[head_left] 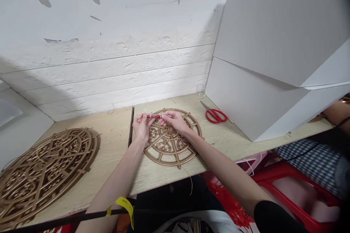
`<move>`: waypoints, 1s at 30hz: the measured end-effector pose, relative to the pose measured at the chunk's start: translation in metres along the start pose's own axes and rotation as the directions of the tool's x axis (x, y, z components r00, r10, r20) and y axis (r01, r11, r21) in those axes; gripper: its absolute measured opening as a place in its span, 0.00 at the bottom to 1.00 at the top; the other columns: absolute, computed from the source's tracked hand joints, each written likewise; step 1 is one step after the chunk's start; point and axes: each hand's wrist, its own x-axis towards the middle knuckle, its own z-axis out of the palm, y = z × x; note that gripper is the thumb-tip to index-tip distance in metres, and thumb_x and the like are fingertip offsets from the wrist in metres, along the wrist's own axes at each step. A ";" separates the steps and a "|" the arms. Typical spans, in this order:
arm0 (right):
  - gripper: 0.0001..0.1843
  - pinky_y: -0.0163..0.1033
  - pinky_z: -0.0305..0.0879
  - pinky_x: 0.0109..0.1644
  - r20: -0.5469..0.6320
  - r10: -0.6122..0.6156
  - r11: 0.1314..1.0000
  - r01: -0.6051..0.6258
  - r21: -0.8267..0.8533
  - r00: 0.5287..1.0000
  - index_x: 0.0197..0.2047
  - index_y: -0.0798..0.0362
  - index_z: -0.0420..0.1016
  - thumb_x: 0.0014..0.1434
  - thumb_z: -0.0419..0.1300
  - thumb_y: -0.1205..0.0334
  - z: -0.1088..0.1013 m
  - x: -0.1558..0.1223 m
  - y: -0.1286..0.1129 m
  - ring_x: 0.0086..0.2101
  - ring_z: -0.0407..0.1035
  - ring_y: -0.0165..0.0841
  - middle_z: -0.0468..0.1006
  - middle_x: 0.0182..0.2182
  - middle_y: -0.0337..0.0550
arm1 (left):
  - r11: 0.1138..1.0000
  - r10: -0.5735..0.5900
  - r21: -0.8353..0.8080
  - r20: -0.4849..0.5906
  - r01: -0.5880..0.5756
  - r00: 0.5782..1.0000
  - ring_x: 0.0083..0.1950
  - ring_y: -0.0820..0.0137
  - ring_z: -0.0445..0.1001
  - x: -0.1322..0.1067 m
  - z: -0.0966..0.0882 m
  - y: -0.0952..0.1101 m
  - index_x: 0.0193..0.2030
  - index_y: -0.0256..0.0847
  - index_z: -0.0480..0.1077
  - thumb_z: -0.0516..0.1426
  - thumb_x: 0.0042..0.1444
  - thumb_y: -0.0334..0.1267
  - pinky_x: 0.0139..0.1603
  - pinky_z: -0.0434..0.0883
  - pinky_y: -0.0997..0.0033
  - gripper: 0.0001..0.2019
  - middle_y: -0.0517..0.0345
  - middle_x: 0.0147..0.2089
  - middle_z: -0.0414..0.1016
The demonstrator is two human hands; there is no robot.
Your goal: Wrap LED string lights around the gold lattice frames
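Between my two hands, above the upper edge of a gold openwork disc, is a thin red rod with silvery bands (pixel 154 116); its exact kind is too small to tell. My left hand (pixel 142 127) pinches its left end. The thumb and fingers of my right hand (pixel 172 121) close on its right end. Beneath them the round gold openwork disc (pixel 179 164) lies flat on the wooden table, partly covered by my hands and right forearm. A thin yellow thread (pixel 191 185) hangs over the table's front edge. Red-handled scissors (pixel 215 115) rest to the right of the disc, blades slightly apart.
Several similar gold discs (pixel 90 149) are stacked at the left. White panels (pixel 262 72) stand on the right side of the table (pixel 115 131), and a white brick-patterned wall (pixel 117 69) closes the back. Another person's arm (pixel 339 113) shows at far right, beyond the panels.
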 end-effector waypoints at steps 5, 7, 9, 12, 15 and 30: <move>0.16 0.34 0.68 0.32 0.007 -0.024 0.996 0.025 -0.085 1.000 0.34 0.56 0.75 0.51 0.64 0.50 -0.001 0.000 0.003 0.26 0.71 0.28 0.79 0.27 0.42 | 0.999 0.035 0.041 -0.016 -0.035 0.999 0.32 0.74 0.75 -0.001 0.000 -0.001 0.34 0.37 0.62 0.60 0.51 0.29 0.42 0.75 0.61 0.09 0.60 0.29 0.71; 0.16 0.35 0.69 0.32 0.001 -0.052 0.988 0.052 -0.147 0.999 0.34 0.55 0.75 0.52 0.63 0.50 0.000 -0.001 0.002 0.26 0.71 0.29 0.78 0.26 0.41 | 0.997 0.053 0.051 -0.025 -0.052 0.998 0.32 0.74 0.74 -0.002 -0.001 -0.002 0.34 0.37 0.62 0.60 0.51 0.29 0.42 0.76 0.61 0.09 0.61 0.29 0.70; 0.15 0.36 0.69 0.32 0.000 -0.078 0.979 0.077 -0.191 0.997 0.34 0.55 0.74 0.53 0.62 0.50 0.001 -0.002 0.002 0.26 0.71 0.30 0.77 0.26 0.41 | 0.995 0.074 0.067 -0.041 -0.071 0.996 0.31 0.74 0.74 -0.003 -0.001 -0.003 0.35 0.38 0.61 0.60 0.51 0.29 0.41 0.76 0.61 0.09 0.62 0.28 0.69; 0.14 0.36 0.70 0.32 0.008 -0.100 0.969 0.099 -0.225 0.995 0.33 0.55 0.73 0.55 0.61 0.51 0.001 -0.003 0.002 0.26 0.71 0.30 0.77 0.25 0.41 | 0.992 0.094 0.086 -0.058 -0.089 0.994 0.31 0.75 0.73 -0.003 0.000 -0.004 0.35 0.38 0.61 0.59 0.52 0.28 0.41 0.76 0.61 0.09 0.63 0.28 0.69; 0.14 0.36 0.70 0.32 0.020 -0.111 0.960 0.113 -0.257 0.994 0.33 0.56 0.73 0.56 0.60 0.52 -0.001 -0.003 0.004 0.25 0.71 0.30 0.77 0.25 0.42 | 0.994 0.085 0.080 -0.056 -0.080 0.995 0.31 0.75 0.73 -0.004 0.000 -0.003 0.35 0.38 0.61 0.59 0.52 0.28 0.41 0.76 0.61 0.09 0.63 0.28 0.69; 0.17 0.31 0.58 0.21 -0.317 -0.242 0.954 0.165 -0.251 0.917 0.35 0.54 0.75 0.53 0.61 0.48 -0.023 -0.006 -0.039 0.25 0.69 0.27 0.77 0.36 0.46 | 0.999 -0.036 -0.031 -0.026 0.036 0.999 0.31 0.73 0.77 0.009 -0.004 0.022 0.29 0.36 0.64 0.60 0.51 0.28 0.45 0.75 0.62 0.07 0.60 0.26 0.73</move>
